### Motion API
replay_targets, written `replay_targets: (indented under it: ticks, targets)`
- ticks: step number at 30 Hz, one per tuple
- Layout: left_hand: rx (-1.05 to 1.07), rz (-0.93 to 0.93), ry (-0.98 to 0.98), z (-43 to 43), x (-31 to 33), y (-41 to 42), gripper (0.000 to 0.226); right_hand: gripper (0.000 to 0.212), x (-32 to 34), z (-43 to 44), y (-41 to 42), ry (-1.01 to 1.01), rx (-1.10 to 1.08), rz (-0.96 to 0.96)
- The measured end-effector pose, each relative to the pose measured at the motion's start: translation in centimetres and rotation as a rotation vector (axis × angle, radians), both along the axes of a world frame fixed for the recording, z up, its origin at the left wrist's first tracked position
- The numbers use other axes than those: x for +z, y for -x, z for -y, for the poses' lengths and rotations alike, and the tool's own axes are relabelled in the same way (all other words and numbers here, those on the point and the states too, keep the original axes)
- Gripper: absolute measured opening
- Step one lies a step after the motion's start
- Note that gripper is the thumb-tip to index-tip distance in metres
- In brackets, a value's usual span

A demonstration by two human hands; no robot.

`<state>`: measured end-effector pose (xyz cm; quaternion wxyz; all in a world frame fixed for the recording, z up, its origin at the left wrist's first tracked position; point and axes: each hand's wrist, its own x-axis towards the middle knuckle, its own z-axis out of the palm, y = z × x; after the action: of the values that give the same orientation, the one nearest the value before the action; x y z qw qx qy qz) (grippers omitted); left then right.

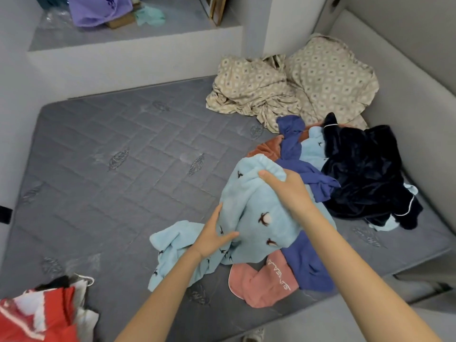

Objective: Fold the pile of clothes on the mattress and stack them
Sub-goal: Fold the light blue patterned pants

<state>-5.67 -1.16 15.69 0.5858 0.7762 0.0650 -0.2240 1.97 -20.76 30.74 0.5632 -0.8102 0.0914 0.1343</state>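
A pile of clothes lies on the right side of the grey quilted mattress. On top is a light blue fleece garment with small dark bird prints. My right hand grips its bunched upper edge. My left hand pinches the same garment lower down on its left side. Under it lie a blue garment and a pink garment with white lettering. A dark navy velvet garment with white piping sits to the right, and a rust-coloured piece shows behind.
A crumpled beige patterned sheet fills the mattress's far right corner. Red, white and black clothes lie at the near left edge. A raised ledge behind holds a purple bag. Grey padded walls border the right side.
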Motion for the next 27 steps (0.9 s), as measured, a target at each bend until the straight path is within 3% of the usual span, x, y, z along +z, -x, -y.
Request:
replay_targets:
  ticks: [3, 7, 8, 10, 16, 23, 27]
  targets:
    - [0.067, 0.064, 0.048, 0.8, 0.8, -1.4, 0.090, 0.011, 0.6, 0.7, 0.0, -0.025, 0.093, -0.012]
    - [0.276, 0.163, -0.045, -0.7, 2.4, -3.0, 0.024, 0.037, 0.5, 1.6, -1.3, 0.041, -0.017, 0.077]
    - [0.353, 0.184, -0.047, -1.5, 3.2, -3.2, 0.017, 0.046, 0.2, 1.8, -1.7, 0.070, -0.053, 0.084]
    - [0.462, 0.248, -0.030, -3.6, 5.0, -3.6, 0.022, 0.049, -0.3, 1.9, -2.3, 0.090, -0.081, 0.079]
    - [0.483, 0.365, -0.089, -8.2, 8.3, -3.7, 0.021, 0.054, -0.3, -0.7, -2.5, 0.033, -0.045, 0.065]
    - [0.357, 0.189, -0.145, -10.8, 7.7, -2.1, 0.016, 0.056, 0.4, -3.6, -3.1, -0.026, -0.031, 0.091]
    - [0.328, 0.084, -0.165, -11.9, 6.8, -0.6, 0.033, 0.053, 0.2, -4.6, -3.2, -0.033, 0.013, 0.072]
